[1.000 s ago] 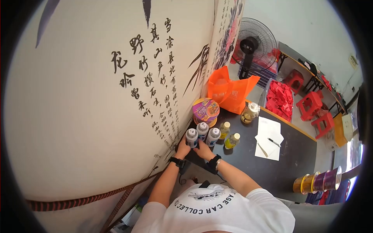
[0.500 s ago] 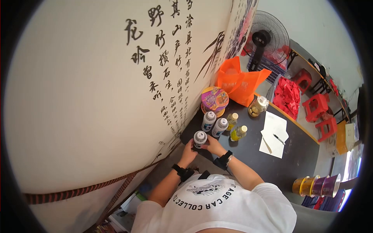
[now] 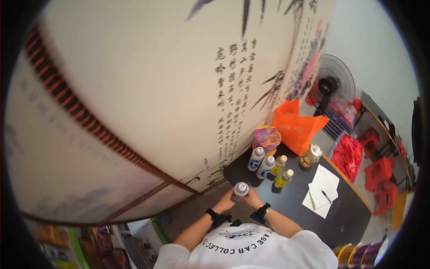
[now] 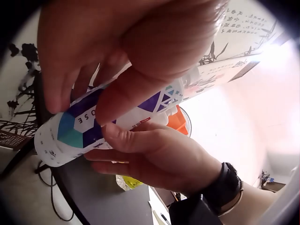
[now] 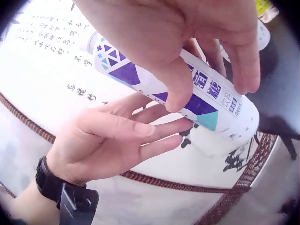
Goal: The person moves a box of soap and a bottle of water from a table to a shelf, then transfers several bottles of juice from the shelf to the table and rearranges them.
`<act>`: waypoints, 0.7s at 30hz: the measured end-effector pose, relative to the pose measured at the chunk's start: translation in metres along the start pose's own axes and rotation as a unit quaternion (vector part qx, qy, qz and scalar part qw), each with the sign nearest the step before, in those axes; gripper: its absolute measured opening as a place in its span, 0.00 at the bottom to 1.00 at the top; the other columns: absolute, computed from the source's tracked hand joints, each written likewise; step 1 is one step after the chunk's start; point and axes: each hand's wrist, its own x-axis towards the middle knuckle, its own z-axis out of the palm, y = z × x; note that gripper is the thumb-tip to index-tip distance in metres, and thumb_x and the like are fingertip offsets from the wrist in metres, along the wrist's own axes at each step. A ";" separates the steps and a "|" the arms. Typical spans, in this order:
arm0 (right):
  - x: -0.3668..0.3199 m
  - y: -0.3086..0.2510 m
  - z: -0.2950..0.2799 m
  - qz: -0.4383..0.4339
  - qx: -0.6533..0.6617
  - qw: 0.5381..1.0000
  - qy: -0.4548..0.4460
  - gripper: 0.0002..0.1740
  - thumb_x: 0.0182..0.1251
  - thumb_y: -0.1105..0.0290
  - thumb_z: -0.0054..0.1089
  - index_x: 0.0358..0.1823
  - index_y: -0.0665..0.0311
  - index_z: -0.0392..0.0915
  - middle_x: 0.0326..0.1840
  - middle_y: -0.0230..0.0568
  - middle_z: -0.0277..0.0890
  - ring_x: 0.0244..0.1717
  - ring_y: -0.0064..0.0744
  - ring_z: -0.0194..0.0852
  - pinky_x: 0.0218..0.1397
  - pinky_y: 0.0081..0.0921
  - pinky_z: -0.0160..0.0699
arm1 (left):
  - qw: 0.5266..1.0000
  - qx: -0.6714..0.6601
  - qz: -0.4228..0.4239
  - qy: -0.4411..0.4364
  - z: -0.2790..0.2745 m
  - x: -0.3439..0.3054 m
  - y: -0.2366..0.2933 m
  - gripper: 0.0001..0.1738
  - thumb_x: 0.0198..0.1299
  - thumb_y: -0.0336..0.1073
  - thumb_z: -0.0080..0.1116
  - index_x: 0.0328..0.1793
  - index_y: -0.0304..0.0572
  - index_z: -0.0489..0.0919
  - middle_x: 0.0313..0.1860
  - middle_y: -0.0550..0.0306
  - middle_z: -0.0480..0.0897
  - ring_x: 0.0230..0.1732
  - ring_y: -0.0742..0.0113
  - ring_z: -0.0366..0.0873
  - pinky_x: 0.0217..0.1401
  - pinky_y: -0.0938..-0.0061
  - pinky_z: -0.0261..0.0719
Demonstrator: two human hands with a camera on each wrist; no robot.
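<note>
Both hands hold a white drink bottle [image 3: 241, 192] with a grey cap, in front of the table's near edge in the head view. Its purple and teal printed label shows in the left wrist view, with the bottle's base toward the lower left. My left hand [image 3: 225, 202] has its thumb across the label and its fingers around the far side. From the other side, my right hand [image 5: 206, 47] grips the bottle between thumb and fingers. Two similar white bottles [image 3: 255, 159] stand on the table beside two small yellow-labelled bottles [image 3: 283, 178].
The dark table [image 3: 286, 210] also bears a purple-lidded noodle tub [image 3: 268, 137], an orange bag [image 3: 298, 127], a glass jar [image 3: 310, 157] and white papers [image 3: 320, 179] with a pen [image 3: 326, 196]. A painted screen [image 3: 148, 89] borders the left. Stacked tubs [image 3: 360, 255] stand at lower right.
One white bottle has left the group of three on the table, drawn toward the body in both hands, past the near edge. The head view has shifted left.
</note>
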 end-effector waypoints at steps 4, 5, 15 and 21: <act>-0.030 0.008 0.015 0.033 -0.032 0.994 -0.103 0.32 0.45 0.83 0.68 0.56 0.66 0.69 0.51 0.39 0.75 0.52 0.30 0.73 0.56 0.30 0.72 | 0.999 0.002 0.003 0.034 0.016 -0.054 -0.011 0.42 0.39 0.17 0.51 0.68 0.42 0.62 0.58 0.48 0.74 0.60 0.56 0.71 0.61 0.68 0.68; -0.039 0.015 0.023 0.031 0.001 0.989 -0.143 0.32 0.46 0.82 0.69 0.56 0.66 0.69 0.51 0.39 0.76 0.51 0.30 0.73 0.55 0.30 0.73 | 0.999 -0.011 -0.007 0.050 0.019 -0.067 -0.027 0.40 0.40 0.20 0.54 0.67 0.41 0.63 0.56 0.46 0.76 0.57 0.53 0.74 0.59 0.67 0.70; -0.118 -0.065 0.088 0.025 0.100 0.902 -0.418 0.26 0.50 0.76 0.70 0.52 0.69 0.71 0.46 0.41 0.78 0.47 0.31 0.77 0.50 0.28 0.77 | 0.919 0.105 -0.033 0.379 0.072 -0.248 -0.027 0.44 0.44 0.28 0.62 0.71 0.41 0.58 0.57 0.41 0.69 0.59 0.48 0.68 0.63 0.66 0.67; -0.157 -0.135 0.153 -0.098 0.068 0.842 -0.526 0.26 0.49 0.70 0.73 0.48 0.71 0.73 0.42 0.42 0.79 0.43 0.30 0.78 0.47 0.27 0.77 | 0.821 0.097 0.062 0.560 0.086 -0.341 -0.027 0.44 0.46 0.22 0.61 0.72 0.43 0.56 0.65 0.44 0.66 0.65 0.51 0.65 0.64 0.66 0.66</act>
